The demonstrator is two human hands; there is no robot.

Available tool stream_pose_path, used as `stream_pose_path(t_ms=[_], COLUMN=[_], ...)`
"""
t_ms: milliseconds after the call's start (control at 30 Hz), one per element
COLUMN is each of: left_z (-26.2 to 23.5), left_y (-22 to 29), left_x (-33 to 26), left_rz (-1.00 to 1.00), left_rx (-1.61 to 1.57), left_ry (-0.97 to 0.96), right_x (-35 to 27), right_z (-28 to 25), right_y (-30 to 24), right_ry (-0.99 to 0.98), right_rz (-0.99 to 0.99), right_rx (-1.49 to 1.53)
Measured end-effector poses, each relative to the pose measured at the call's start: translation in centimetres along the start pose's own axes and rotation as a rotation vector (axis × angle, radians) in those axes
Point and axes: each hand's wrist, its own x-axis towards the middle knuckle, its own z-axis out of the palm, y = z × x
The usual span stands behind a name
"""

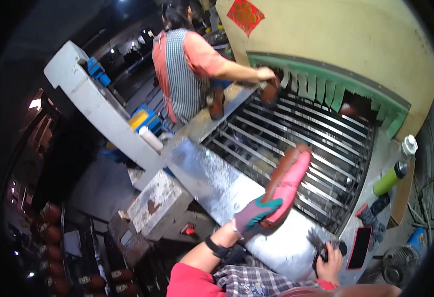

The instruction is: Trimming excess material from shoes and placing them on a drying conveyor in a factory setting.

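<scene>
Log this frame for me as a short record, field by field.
Left hand: gloved left hand grips a pink-soled brown shoe
Right hand: right hand, fingers curled; a dark object beside it, kind unclear
Work surface: slatted metal rack, the held shoe above part of it
Co-worker: person in checked apron, hand at another brown shoe
Right side: green bottle, red-edged phone

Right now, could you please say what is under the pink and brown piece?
Around the pink and brown piece, silver slats show at its far end and a metal ledge at its near end; what it covers is hidden.
</scene>
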Motion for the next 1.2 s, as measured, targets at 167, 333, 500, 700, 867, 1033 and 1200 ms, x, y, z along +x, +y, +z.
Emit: stream_pose_path(t_ms=[167, 333, 500, 700, 867, 1033, 1200], left_z=[-1.1, -2.4, -2.7, -3.9, -5.6, -4.7, -6.5], left_y=[-0.4, -4.0, -9.9, -17.0, -20.2, -17.9, -20.8], left_x=[-12.5, -22.6, -28.6, -31.1, -31.4, -32.2, -33.0], left_rz=[0.106, 0.018, 0.039, 0.007, 0.001, 0.045, -0.006], left_rx=[0.216, 0.099, -0.175, -0.689, -0.726, -0.694, -0.628], left_ry=[0.221, 0.434, 0.438, 0.419, 0.322, 0.246, 0.227], right_x=[0.9, 3.8, 3.6, 2.2, 0.8, 0.2, 0.3], right_z=[-0.2, -2.7, -3.1, -0.9, 0.7, 0.5, -0.6], right_y=[-0.8, -1.8, -8.2, -18.2, -19.8, -19.7, -20.8], right_ry=[-0.066, -0.244, -0.487, -0.697, -0.773, -0.796, -0.741], right_rz=[0.049, -0.048, -0.293, -0.539, -0.891, -0.889, -1.0], right_rx=[0.063, 0.165, 0.311, 0.442, 0.161, 0.145, 0.077])
